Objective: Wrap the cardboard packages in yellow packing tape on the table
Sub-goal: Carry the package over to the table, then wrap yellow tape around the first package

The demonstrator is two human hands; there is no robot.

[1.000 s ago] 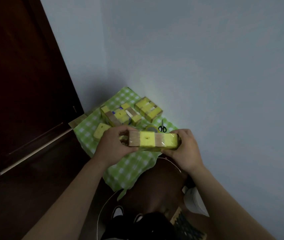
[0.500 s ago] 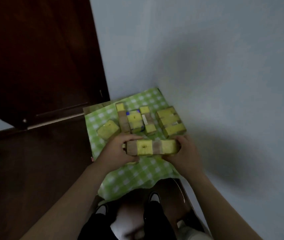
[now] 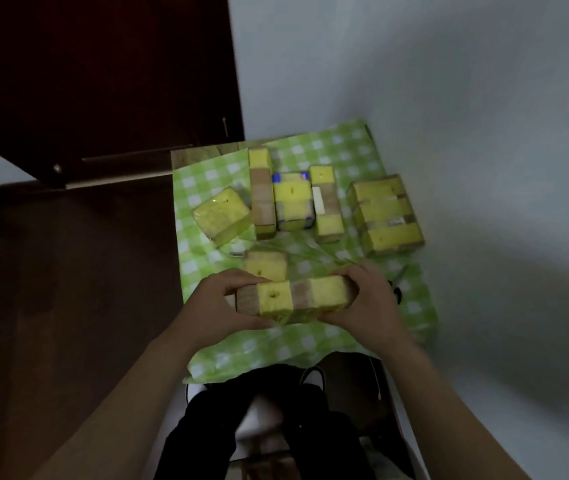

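Head view: long cardboard package, two yellow tape bands, bare cardboard between and at its left end; left hand and right hand, fingers curled round its ends, above checked tablecloth; other taped packages behind; wrapping judged unfinished.

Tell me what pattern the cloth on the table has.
The cloth is green-and-white checked; the head view shows it best.

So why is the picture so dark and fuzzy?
In the head view the light is dim: the door is nearly black and a soft shadow lies on the wall; the long package between the left hand and right hand looks slightly soft, and the wide lens stretches the forearms.
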